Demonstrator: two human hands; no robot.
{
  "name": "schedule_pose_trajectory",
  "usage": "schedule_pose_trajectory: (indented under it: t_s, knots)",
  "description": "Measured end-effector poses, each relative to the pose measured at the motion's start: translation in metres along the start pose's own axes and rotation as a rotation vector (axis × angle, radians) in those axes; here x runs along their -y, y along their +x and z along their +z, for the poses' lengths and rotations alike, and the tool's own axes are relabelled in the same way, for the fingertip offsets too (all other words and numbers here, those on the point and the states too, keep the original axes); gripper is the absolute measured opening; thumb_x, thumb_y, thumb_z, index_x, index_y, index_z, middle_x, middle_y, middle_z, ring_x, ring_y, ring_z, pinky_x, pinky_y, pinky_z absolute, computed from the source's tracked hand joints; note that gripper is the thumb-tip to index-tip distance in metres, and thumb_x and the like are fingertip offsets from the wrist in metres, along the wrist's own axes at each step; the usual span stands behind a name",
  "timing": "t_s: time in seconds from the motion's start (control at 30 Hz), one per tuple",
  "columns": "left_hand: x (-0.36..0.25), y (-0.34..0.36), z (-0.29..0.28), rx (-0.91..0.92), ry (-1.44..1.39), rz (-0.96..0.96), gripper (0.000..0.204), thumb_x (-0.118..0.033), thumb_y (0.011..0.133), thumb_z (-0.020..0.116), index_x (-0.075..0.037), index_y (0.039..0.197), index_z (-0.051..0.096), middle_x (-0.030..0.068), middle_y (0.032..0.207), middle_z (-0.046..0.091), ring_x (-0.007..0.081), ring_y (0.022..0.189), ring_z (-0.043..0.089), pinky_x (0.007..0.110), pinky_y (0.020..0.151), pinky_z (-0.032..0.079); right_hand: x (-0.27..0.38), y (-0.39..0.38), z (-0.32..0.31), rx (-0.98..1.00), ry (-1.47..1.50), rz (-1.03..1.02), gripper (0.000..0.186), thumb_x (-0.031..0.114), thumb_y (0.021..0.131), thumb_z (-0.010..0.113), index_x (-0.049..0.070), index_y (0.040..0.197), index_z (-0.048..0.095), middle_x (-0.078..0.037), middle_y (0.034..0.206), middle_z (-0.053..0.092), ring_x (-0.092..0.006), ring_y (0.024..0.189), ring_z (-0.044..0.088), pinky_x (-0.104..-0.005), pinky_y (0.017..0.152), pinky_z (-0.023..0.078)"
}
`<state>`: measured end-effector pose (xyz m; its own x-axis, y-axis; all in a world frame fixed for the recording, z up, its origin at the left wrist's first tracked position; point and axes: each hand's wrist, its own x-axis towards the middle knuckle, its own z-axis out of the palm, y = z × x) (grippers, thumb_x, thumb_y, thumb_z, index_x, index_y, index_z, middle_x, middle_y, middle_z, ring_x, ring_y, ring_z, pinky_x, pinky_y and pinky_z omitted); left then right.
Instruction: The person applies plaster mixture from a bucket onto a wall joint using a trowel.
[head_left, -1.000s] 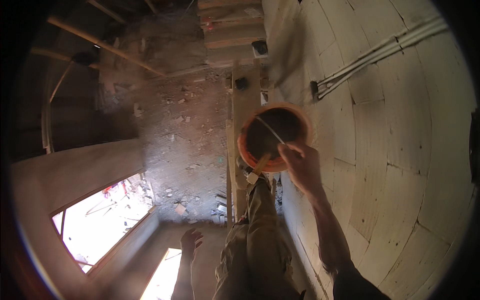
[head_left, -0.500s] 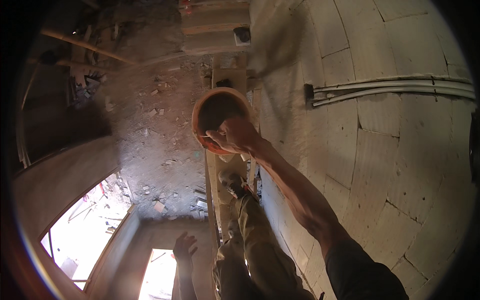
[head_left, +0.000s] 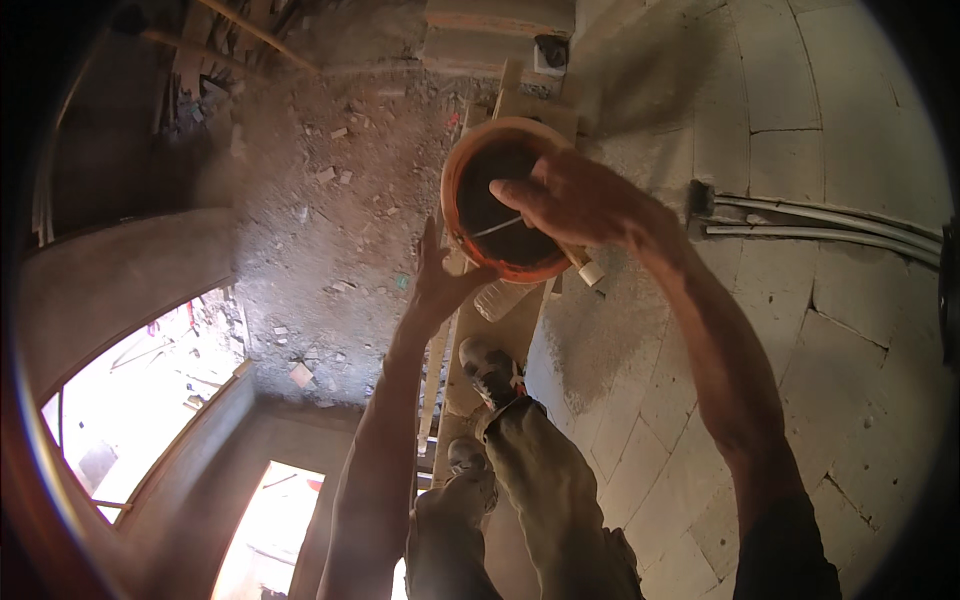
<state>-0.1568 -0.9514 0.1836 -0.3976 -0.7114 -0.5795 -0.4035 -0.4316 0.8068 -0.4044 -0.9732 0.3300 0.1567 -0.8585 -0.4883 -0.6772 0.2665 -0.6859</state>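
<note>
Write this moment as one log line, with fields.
left hand: under orange bucket | right hand: on bucket rim | standing: wooden plank

Rubble-strewn floor (head_left: 300, 230); block wall (head_left: 850, 330); sunlit arched window (head_left: 130, 420).

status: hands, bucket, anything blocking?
Right hand gripping orange bucket at its rim. Left hand open, cupping its underside. Block wall close on the right; nothing between hands and bucket.
</note>
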Motion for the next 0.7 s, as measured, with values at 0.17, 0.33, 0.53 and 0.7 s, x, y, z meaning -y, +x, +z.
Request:
schedule_pose_trajectory:
  t_s: [0.17,0.33,0.53,0.7]
  knots:
    - [0.018,0.045,0.014,-0.014,-0.185,0.014,0.103,-0.034,0.078,0.096,-0.002,0.155,0.034,0.0154,0.139,0.045,0.0275,0.127,0.05,0.037,0.093,0.054,0.0,0.016,-0.001,0.137,-0.151,0.02,0.047,0.033,0.099,0.067,-0.001,0.067,0.067,-0.009,0.056,0.059,-0.0178,0.054,0.059,-0.0401,0.058,0.049]
    - [0.036,0.077,0.021,-0.366,-0.146,0.131,0.047,-0.033,0.086,0.09,-0.002,0.112,0.065,0.0026,0.083,0.062,0.011,0.07,0.06,0.028,0.063,0.05,-0.03,0.025,0.019,-0.534,-0.281,-0.443,0.025,0.023,0.1,0.069,-0.002,0.1,0.071,-0.015,0.091,0.069,-0.0276,0.085,0.068,-0.0436,0.077,0.052]
    - [0.049,0.126,0.008,-0.126,-0.431,0.017,0.037,-0.027,0.094,0.079,-0.002,0.117,0.065,0.0022,0.082,0.061,0.0047,0.063,0.053,0.025,0.051,0.042,-0.078,-0.013,0.117,-0.532,-0.679,0.216,0.039,0.029,0.101,0.067,-0.003,0.123,0.071,-0.021,0.12,0.061,-0.0355,0.112,0.056,-0.0463,0.095,0.046]
    - [0.034,0.125,0.024,0.0,-0.754,-0.001,0.029,-0.007,0.094,0.064,-0.005,0.122,0.067,-0.0015,0.08,0.061,0.0061,0.057,0.054,0.024,0.045,0.043,-0.129,0.004,0.162,-0.362,-0.824,0.236,0.027,0.02,0.099,0.064,-0.003,0.104,0.078,-0.022,0.135,0.054,-0.0353,0.131,0.047,-0.0458,0.103,0.043]
